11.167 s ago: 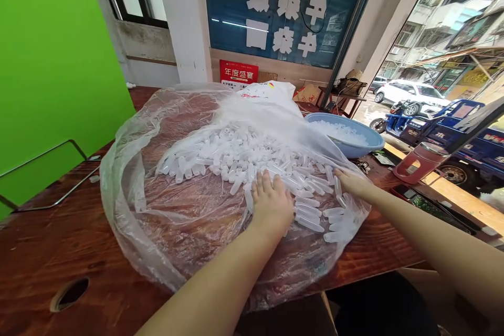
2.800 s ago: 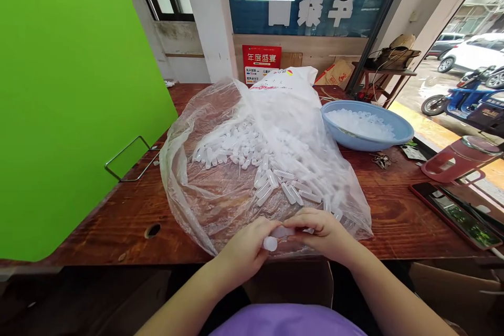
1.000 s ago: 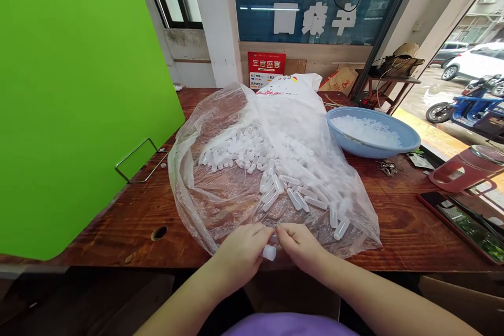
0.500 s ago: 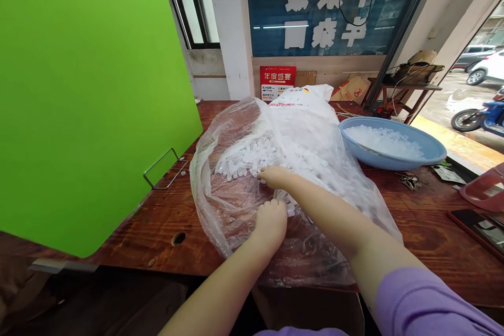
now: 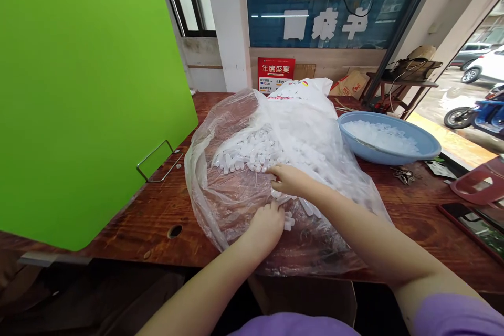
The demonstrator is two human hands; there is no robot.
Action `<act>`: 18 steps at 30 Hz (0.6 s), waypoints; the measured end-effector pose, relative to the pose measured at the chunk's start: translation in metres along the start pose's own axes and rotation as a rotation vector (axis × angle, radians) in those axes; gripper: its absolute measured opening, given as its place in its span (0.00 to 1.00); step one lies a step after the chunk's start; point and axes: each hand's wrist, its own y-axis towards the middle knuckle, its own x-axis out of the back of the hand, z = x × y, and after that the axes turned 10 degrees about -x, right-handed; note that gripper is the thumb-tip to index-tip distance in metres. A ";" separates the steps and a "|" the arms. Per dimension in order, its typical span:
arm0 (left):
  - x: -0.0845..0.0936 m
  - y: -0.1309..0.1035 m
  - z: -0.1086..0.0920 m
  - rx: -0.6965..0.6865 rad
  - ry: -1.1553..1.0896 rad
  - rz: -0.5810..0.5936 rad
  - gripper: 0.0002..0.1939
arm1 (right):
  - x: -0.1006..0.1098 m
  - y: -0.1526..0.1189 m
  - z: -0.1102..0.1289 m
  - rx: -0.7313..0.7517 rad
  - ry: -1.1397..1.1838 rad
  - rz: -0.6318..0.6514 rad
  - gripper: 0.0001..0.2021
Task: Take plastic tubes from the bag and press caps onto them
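Observation:
A large clear plastic bag (image 5: 208, 142) lies on the wooden table, its mouth spread towards me. Many small white translucent plastic pieces (image 5: 252, 152) are heaped inside it. My left hand (image 5: 268, 223) rests low in the bag mouth, its fingers curled over some pieces; their grip is partly hidden. A few loose pieces (image 5: 289, 221) lie just right of it. Above and to its right, my right hand (image 5: 289, 179) hovers over the near edge of the heap. Its fingers point left, bent and slightly apart, with pieces directly beneath them.
A blue basin (image 5: 378, 155) of similar white pieces stands on the right. A green board (image 5: 90, 94) with a wire handle (image 5: 159, 163) rises at the left. Keys (image 5: 403, 174), a phone (image 5: 476, 226) and a pink plastic object (image 5: 478, 181) lie along the right side.
My right hand has moved slightly right and down from the heap's edge, its fingers parting. More loose pieces show beside my left hand. The view has tilted a little.

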 end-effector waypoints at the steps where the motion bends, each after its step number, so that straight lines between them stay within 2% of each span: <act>1: -0.003 -0.006 0.000 -0.012 -0.009 -0.013 0.11 | 0.001 -0.017 -0.005 -0.024 0.041 -0.002 0.14; 4: -0.011 -0.025 0.001 -0.048 -0.051 -0.062 0.13 | -0.009 -0.069 -0.020 -0.089 0.172 0.011 0.11; 6: -0.017 -0.037 0.002 -0.073 -0.084 -0.090 0.15 | -0.024 -0.097 -0.023 -0.115 0.402 -0.014 0.11; 8: -0.023 -0.046 0.003 -0.139 -0.154 -0.170 0.17 | -0.038 -0.118 -0.022 -0.083 0.608 -0.062 0.10; 11: -0.027 -0.056 0.003 -0.235 -0.300 -0.345 0.22 | -0.047 -0.134 -0.015 0.065 0.670 -0.132 0.10; 14: -0.023 -0.063 0.001 -0.274 -0.338 -0.385 0.23 | -0.043 -0.140 -0.011 0.214 0.586 -0.148 0.13; 16: -0.016 -0.065 0.000 -0.313 -0.261 -0.381 0.22 | -0.040 -0.140 -0.008 0.187 0.530 -0.145 0.13; 18: -0.010 -0.066 -0.001 -0.335 -0.132 -0.394 0.20 | -0.041 -0.139 -0.005 0.019 0.521 -0.133 0.16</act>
